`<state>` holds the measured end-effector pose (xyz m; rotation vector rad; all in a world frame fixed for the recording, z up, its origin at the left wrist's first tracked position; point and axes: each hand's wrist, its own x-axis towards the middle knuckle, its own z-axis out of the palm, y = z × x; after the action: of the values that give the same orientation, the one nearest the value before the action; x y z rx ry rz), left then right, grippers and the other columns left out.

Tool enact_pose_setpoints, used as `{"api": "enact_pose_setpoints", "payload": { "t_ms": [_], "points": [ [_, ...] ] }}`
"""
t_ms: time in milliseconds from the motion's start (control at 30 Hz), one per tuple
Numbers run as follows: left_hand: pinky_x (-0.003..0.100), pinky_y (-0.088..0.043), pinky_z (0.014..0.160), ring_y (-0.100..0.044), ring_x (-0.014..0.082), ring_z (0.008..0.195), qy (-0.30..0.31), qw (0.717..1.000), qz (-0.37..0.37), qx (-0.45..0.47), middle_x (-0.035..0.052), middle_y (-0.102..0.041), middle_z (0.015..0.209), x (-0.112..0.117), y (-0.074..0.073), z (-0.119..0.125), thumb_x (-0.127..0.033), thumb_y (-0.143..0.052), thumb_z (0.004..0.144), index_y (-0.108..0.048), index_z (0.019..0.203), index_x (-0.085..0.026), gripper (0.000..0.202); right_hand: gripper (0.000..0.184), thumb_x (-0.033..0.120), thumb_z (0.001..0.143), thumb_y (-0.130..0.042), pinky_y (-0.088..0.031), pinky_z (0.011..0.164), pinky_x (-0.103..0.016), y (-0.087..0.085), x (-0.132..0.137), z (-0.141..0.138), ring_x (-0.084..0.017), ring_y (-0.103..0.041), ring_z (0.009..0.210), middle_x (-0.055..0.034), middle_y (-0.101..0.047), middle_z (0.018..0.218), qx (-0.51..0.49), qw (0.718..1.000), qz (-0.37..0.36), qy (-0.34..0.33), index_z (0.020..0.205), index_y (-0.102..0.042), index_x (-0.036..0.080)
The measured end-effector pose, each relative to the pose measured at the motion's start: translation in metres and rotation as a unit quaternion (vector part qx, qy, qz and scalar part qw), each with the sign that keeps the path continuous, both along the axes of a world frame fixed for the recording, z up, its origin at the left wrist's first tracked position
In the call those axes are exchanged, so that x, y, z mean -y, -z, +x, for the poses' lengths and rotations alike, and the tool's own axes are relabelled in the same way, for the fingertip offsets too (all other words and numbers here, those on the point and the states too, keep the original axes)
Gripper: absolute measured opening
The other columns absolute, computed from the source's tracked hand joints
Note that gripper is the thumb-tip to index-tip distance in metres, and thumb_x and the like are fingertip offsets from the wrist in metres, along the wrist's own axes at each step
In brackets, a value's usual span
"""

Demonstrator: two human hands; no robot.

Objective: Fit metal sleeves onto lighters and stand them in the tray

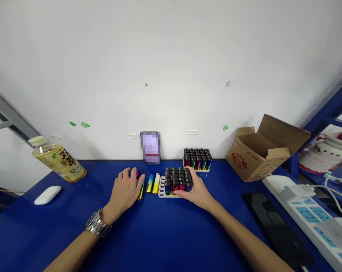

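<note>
My left hand (125,192) is closed low over the table, fingers curled round a shiny multicoloured battery (141,192); a pinkish end shows between thumb and fingers. Just right of it lie a blue-yellow battery (150,183) and a yellow battery (156,184). My right hand (197,192) grips the right side of a white rack (161,190), its thumb along the front and its fingers behind. Upright black-topped batteries (175,178) fill most of that rack, while holes show along its left edge. Part of the rack's right side is hidden by my hand.
Behind stands a second rack of batteries (198,158). A phone (150,147) leans on the wall. Left are a drink bottle (60,160) and a white case (48,195). Right are an open cardboard box (253,155), a dark phone (277,226) and a power strip (307,215).
</note>
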<state>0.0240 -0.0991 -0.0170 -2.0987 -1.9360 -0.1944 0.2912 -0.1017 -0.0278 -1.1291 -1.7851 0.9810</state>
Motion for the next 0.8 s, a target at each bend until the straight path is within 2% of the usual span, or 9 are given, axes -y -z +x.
{"api": "enact_pose_setpoints", "payload": {
  "t_ms": [67,133,233,367,500,600,667,800],
  "points": [
    [0.044,-0.044,0.095,-0.042,0.0338,0.128,0.074,0.997,0.01,0.025,0.0186,-0.047,0.137,0.007,0.009,-0.003,-0.047,-0.029,0.095,-0.043,0.137,-0.014,0.056,0.064,0.038,0.069,-0.076,-0.05,0.079,-0.034,0.0,0.0,0.0,-0.022,-0.062,0.094,-0.0043,-0.063,0.104,0.001,1.0,0.006,0.002,0.119,-0.039,0.024],
    [0.044,-0.039,0.101,-0.033,0.0318,0.136,0.118,0.992,0.0,0.039,0.0138,-0.041,0.145,0.012,0.018,-0.004,-0.048,-0.027,0.095,-0.038,0.142,-0.021,0.056,0.064,0.038,0.068,-0.076,-0.051,0.079,-0.034,0.0,0.0,0.0,-0.022,-0.062,0.093,-0.0039,-0.063,0.103,0.002,1.0,0.007,0.003,0.119,-0.039,0.024],
    [0.046,-0.04,0.098,-0.041,0.0325,0.129,0.109,0.993,0.0,0.047,0.0165,-0.049,0.136,0.01,0.023,0.0,-0.047,-0.025,0.096,-0.042,0.14,-0.019,0.055,0.065,0.038,0.068,-0.076,-0.051,0.079,-0.034,0.0,0.0,0.0,-0.022,-0.063,0.091,-0.0032,-0.064,0.101,0.001,1.0,0.001,0.001,0.119,-0.039,0.025],
    [0.048,-0.044,0.091,-0.051,0.0329,0.111,0.105,0.993,0.013,0.045,0.0197,-0.056,0.119,-0.005,0.017,0.008,-0.045,-0.028,0.095,-0.049,0.135,-0.015,0.054,0.065,0.036,0.068,-0.077,-0.05,0.08,-0.034,0.0,0.0,-0.001,-0.021,-0.063,0.092,-0.0032,-0.064,0.102,0.0,1.0,0.005,0.004,0.118,-0.039,0.025],
    [0.049,-0.038,0.1,-0.043,0.0344,0.125,0.118,0.992,0.018,0.052,0.0209,-0.05,0.131,-0.009,0.015,0.012,-0.046,-0.027,0.095,-0.048,0.136,-0.016,0.055,0.065,0.035,0.068,-0.077,-0.05,0.082,-0.034,-0.001,0.0,-0.001,-0.021,-0.062,0.094,-0.0033,-0.064,0.104,0.0,1.0,0.008,0.001,0.119,-0.038,0.025],
    [0.052,-0.032,0.105,-0.032,0.0368,0.135,0.127,0.991,-0.003,0.043,0.017,-0.04,0.145,-0.004,0.02,0.015,-0.055,-0.03,0.093,-0.041,0.142,-0.026,0.058,0.065,0.035,0.068,-0.077,-0.05,0.082,-0.034,-0.001,-0.001,-0.001,-0.021,-0.063,0.093,-0.0031,-0.064,0.102,-0.005,1.0,0.005,-0.001,0.119,-0.038,0.024],
    [0.053,-0.029,0.106,-0.032,0.0367,0.137,0.123,0.992,-0.016,0.037,0.015,-0.038,0.147,-0.004,0.024,0.017,-0.056,-0.031,0.092,-0.038,0.143,-0.029,0.057,0.065,0.035,0.067,-0.078,-0.05,0.081,-0.034,-0.001,-0.001,-0.001,-0.021,-0.063,0.091,-0.003,-0.064,0.101,-0.008,1.0,0.006,-0.003,0.118,-0.038,0.024],
    [0.054,-0.029,0.106,-0.034,0.0361,0.136,0.125,0.991,-0.017,0.04,0.0161,-0.041,0.145,-0.016,0.026,0.018,-0.05,-0.029,0.094,-0.041,0.141,-0.025,0.054,0.066,0.035,0.067,-0.078,-0.05,0.082,-0.033,-0.002,-0.001,-0.001,-0.021,-0.062,0.094,-0.0032,-0.064,0.103,-0.012,1.0,0.007,-0.003,0.119,-0.039,0.024]
  ]
}}
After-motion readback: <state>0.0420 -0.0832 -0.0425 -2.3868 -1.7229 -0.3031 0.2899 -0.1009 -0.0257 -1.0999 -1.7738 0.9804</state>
